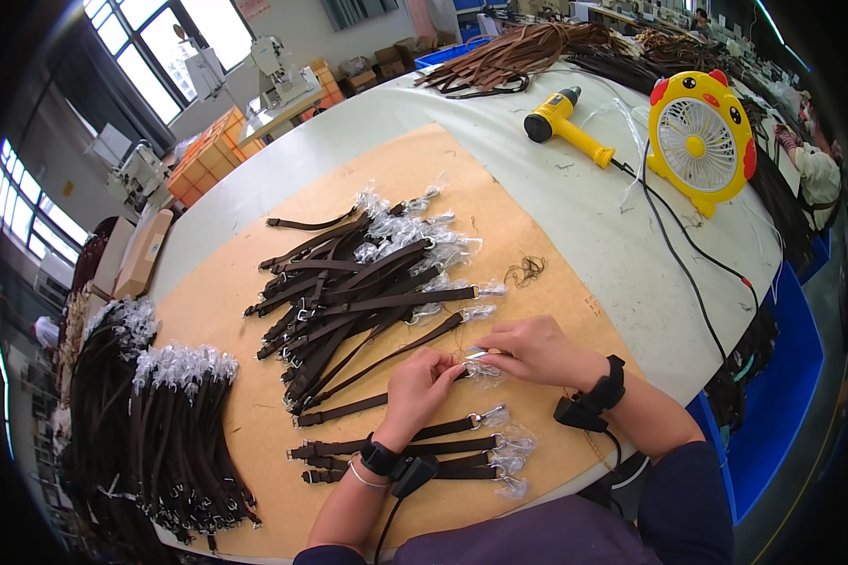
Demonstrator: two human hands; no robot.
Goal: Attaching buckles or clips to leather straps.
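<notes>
My left hand [419, 394] pinches a dark brown strap [341, 411] close to its plastic-wrapped end; the strap lies slanting across the brown paper. Right beside it, my right hand [535, 350] has its fingers closed on a small silver blade-like tool [478, 355], held against that wrapped end. What kind of tool it is, I cannot make out. Beyond my hands lies a loose pile of similar straps [334, 306], their metal clasps in clear plastic. Several more straps [400, 448] lie in a row nearer to me, partly behind my left wrist.
Bundled straps [184, 424] lie at the left. A tangle of dark thread [526, 271] rests on the paper [537, 240]. Farther right are a yellow heat gun [570, 129], a yellow fan [695, 146] and black cables [680, 259]. Brown strips [509, 56] are heaped at the back.
</notes>
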